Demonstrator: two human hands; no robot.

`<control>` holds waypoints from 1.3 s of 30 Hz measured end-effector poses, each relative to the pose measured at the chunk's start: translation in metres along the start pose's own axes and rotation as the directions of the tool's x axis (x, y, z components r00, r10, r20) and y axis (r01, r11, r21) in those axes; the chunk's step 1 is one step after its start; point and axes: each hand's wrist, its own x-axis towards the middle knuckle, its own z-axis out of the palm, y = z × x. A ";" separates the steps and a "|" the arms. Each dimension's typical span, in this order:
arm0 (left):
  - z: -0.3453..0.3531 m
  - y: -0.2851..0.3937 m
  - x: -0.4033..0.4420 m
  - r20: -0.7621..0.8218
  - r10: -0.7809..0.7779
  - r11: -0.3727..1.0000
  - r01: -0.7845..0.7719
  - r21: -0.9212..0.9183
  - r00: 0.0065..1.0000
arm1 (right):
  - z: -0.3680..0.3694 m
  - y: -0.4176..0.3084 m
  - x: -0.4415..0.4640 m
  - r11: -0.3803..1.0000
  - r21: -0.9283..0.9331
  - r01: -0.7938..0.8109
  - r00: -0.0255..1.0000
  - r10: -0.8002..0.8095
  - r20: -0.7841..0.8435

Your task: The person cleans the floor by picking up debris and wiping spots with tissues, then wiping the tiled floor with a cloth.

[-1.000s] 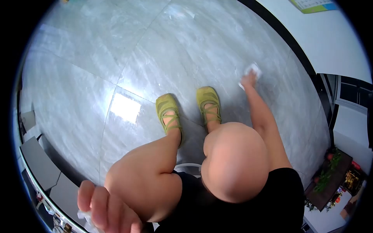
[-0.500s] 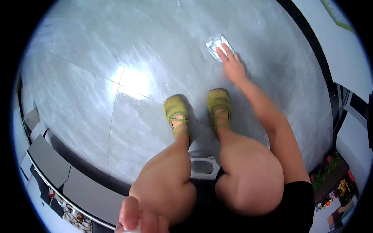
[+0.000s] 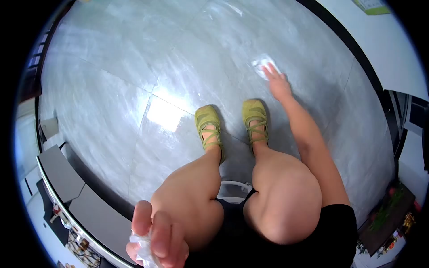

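Observation:
On the grey tiled floor [image 3: 107, 147], a white cleaning cloth [image 3: 259, 62] lies flat under the fingers of my right hand [image 3: 279, 85]. Those fingers are stretched out and press on the cloth rather than wrap round it; both are slightly blurred. At the lower left, close to the camera, my left hand [image 3: 167, 243] is closed round a crumpled white wad [image 3: 145, 250]. Whether the wad is tissue or thin plastic I cannot make out. My feet, in green strappy shoes [image 3: 208, 123], stand to the near left of the cloth.
A white stool [image 3: 232, 184] shows in part between my legs. Grey low cabinets [image 3: 60, 172] curve along the left. A white wall or panel with black skirting [image 3: 346, 33] bounds the upper right. At the lower right stands a dark shelf [image 3: 389, 214] with plants and ornaments.
My right hand and the cloth have shifted a little right and nearer in view. My left hand has risen further into view, showing the white wad. The whole view has also tilted slightly.

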 end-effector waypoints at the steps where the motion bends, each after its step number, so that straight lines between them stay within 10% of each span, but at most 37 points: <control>1: -0.001 0.000 -0.002 0.006 -0.003 1.000 0.004 -0.014 1.000 | 0.000 0.016 -0.005 0.995 0.041 -0.095 0.995 0.096 -0.029; 4: -0.004 0.000 -0.007 0.037 -0.014 0.999 0.015 -0.039 0.999 | 0.012 0.069 -0.029 0.915 0.096 -0.391 0.920 0.387 0.057; 13: -0.005 0.011 -0.004 0.070 0.010 1.000 -0.009 -0.019 0.997 | 0.030 0.065 0.006 0.861 0.157 -0.485 0.869 0.495 -0.029; 23: -0.019 0.018 0.033 0.073 -0.010 0.999 0.008 0.040 0.997 | 0.035 -0.119 0.053 0.928 0.257 0.270 0.948 -0.209 -0.242; 28: -0.017 0.018 0.046 0.087 -0.013 0.998 0.007 0.067 0.996 | -0.019 -0.148 0.044 0.901 0.213 0.379 0.896 -0.414 0.161; 37: -0.011 0.022 0.061 0.111 0.033 0.994 -0.044 0.098 0.993 | -0.016 0.008 -0.005 0.987 -0.106 -0.117 0.993 0.120 0.022; 39: -0.009 0.025 0.062 0.117 0.050 0.993 -0.062 0.105 0.992 | 0.007 0.077 -0.039 0.961 0.099 -0.258 0.956 0.268 -0.116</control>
